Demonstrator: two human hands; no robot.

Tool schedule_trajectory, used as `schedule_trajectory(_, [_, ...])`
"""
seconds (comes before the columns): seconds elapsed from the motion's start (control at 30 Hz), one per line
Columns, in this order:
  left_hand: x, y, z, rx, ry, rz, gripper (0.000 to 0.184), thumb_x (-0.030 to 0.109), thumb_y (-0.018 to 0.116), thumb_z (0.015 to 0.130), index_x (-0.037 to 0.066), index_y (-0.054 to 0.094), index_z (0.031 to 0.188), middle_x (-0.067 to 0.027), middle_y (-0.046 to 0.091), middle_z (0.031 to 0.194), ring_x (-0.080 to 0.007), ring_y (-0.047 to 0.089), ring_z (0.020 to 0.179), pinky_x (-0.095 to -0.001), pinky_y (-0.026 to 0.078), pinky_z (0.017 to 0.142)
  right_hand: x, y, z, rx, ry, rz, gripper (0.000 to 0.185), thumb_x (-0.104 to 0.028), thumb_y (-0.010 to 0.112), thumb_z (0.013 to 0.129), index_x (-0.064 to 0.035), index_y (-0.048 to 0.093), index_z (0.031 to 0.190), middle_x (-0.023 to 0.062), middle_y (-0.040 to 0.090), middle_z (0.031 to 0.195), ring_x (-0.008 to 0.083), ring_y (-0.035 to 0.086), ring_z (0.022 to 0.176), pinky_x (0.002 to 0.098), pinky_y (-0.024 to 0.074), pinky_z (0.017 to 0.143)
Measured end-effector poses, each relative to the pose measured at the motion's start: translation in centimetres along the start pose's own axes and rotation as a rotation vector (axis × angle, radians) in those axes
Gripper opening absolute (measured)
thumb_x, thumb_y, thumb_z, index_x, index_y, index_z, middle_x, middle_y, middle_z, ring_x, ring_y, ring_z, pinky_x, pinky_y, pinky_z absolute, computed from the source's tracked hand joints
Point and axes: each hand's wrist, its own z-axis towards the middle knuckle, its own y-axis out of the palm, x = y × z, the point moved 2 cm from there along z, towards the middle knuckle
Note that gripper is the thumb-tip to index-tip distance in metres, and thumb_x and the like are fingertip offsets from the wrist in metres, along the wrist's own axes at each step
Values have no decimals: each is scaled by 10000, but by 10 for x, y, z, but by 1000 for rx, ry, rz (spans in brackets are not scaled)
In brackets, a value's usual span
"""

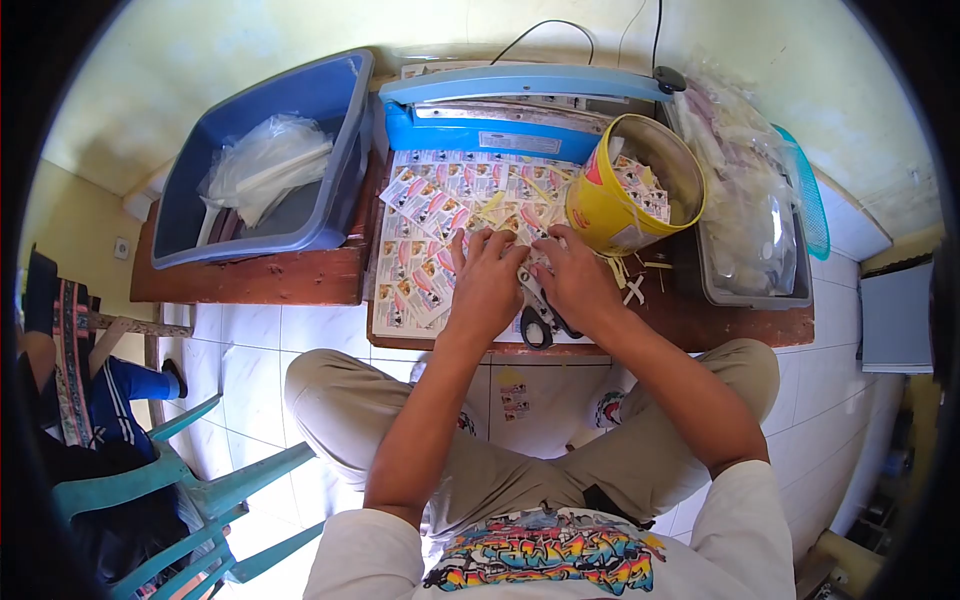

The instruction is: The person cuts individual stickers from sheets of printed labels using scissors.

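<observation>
Both hands rest close together over printed label sheets [415, 265] on the low wooden table. My left hand [487, 280] has its fingers bent down on the labels; what lies under the fingertips is too small to tell. Just right of it, my right hand [575, 283] is curled with its fingertips at the labels, and what it holds, if anything, is hidden. Scissors [537, 325] with black handles lie between and below the hands, partly covered by the right one. A yellow bucket [625, 215] holding cut labels stands tilted beyond my right hand.
A blue heat sealer [500, 130] spans the table's back. At left sits a blue basin [340, 190] with plastic bags; at right, a grey tray [765, 298] heaped with bags. Paper strips [635, 290] lie beside the bucket. A green chair [210, 490] and a seated person are at lower left.
</observation>
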Motion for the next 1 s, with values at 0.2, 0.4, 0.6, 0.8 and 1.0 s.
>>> schedule_trajectory(0.2, [-4,-5,-2,-4,-35,-71,308,-15,660,839,88,732,1120,-93,663,1243,-346,541,1289,-599,272,1192,-6,9,15,51,71,17,252,-121,748,901,-76,655,1130,161,587,1181,405,666,1013,494,547,846])
schedule_trajectory(0.4, [-13,-11,-2,18,-79,-155,305,-39,636,872,79,732,1136,-103,676,1248,-334,573,1262,-561,337,1148,-12,11,23,192,-11,16,252,-73,743,886,-98,650,1119,156,600,1131,399,672,972,487,542,838])
schedule_trajectory(0.6, [-14,-20,2,89,-128,-248,313,-38,650,881,68,733,1164,-182,650,1292,-369,608,1223,-512,399,1118,-17,8,29,216,-85,63,190,-52,713,903,-83,652,1080,156,673,1016,391,682,930,487,553,799])
schedule_trajectory(0.8, [-11,-31,1,142,-136,-312,264,-2,680,917,66,738,1166,-217,616,1351,-407,617,1243,-477,493,1052,-16,7,34,128,22,485,231,-13,707,927,-49,652,1149,173,699,1073,314,733,885,404,577,751])
schedule_trajectory(1.0, [-10,-41,-1,115,-179,-421,308,-1,747,873,78,742,1171,-200,613,1379,-375,633,1235,-455,518,1026,-12,6,27,106,177,764,270,-100,747,970,-25,654,1212,123,708,979,112,709,685,276,538,560])
